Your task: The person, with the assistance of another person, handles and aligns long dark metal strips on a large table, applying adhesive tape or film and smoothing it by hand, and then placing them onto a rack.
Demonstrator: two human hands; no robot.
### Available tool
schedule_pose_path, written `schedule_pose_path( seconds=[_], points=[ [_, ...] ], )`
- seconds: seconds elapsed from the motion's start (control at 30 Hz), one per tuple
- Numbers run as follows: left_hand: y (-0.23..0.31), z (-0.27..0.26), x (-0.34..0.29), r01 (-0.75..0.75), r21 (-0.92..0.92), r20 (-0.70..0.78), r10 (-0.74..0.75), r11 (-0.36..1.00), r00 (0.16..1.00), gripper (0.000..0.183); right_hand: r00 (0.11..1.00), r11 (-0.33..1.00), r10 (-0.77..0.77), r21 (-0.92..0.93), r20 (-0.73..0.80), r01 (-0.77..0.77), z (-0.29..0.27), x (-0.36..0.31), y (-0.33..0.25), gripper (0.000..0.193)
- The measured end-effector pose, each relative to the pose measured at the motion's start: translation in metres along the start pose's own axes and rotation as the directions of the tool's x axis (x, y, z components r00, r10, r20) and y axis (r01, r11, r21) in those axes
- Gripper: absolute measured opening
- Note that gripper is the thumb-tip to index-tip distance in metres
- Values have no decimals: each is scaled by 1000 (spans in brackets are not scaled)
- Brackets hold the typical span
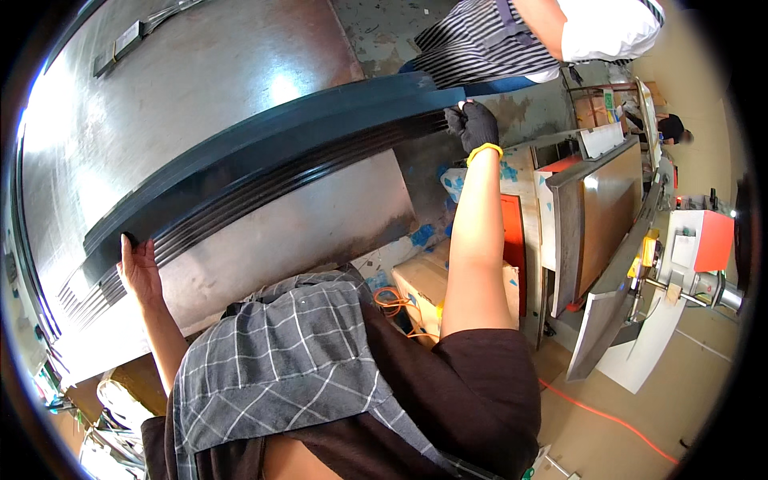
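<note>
A long, dark blue-black strip [264, 152] spans the metal-topped table from lower left to upper right. My bare left hand [140, 272] grips its near edge by the left end, thumb up along the side and fingers curled at the edge. At the far right end, my right hand [475, 126] wears a dark glove with a yellow cuff; its fingers close on the strip's corner. Several thinner dark strips [320, 164] lie side by side along the near edge, partly covered by the long one.
A bare sheet of metal [304, 212] lies nearest me. Small grey bars [120, 48] rest at the table's far left. Across the table's right end stands a person in a striped apron [480, 44]. A cardboard box [420, 284], orange cord and leaning panels [608, 216] are at my right.
</note>
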State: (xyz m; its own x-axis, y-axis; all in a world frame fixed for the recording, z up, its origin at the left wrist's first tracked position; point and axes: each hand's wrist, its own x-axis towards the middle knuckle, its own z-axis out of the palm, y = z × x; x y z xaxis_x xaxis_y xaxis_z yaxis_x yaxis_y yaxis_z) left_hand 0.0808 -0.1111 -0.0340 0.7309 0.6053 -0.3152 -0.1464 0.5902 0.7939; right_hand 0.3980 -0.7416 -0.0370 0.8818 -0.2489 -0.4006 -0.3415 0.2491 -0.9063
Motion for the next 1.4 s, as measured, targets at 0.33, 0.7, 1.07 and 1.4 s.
schedule_pose_path(
  seconds=[0.33, 0.7, 1.07, 1.4],
  points=[
    [8, -27, -14, -51, -16, 94, 52, 999, 994, 22, 964, 413, -247, -889, 100, 198, 2, 10, 2, 26],
    [24, -36, -25, -46, -2, 164, 46, 999, 985, 22, 943, 266, -317, -945, 100, 190, -5, 19, 26, 37],
    [24, -26, -29, -55, 10, 35, 54, 998, 998, 18, 934, 347, -357, -923, 34, 166, 11, -9, 25, 34],
    [55, -49, -11, 135, 161, -250, -92, 978, 964, 12, 896, 294, -97, -848, 433, 441, -40, 35, 42, 33]
  ],
)
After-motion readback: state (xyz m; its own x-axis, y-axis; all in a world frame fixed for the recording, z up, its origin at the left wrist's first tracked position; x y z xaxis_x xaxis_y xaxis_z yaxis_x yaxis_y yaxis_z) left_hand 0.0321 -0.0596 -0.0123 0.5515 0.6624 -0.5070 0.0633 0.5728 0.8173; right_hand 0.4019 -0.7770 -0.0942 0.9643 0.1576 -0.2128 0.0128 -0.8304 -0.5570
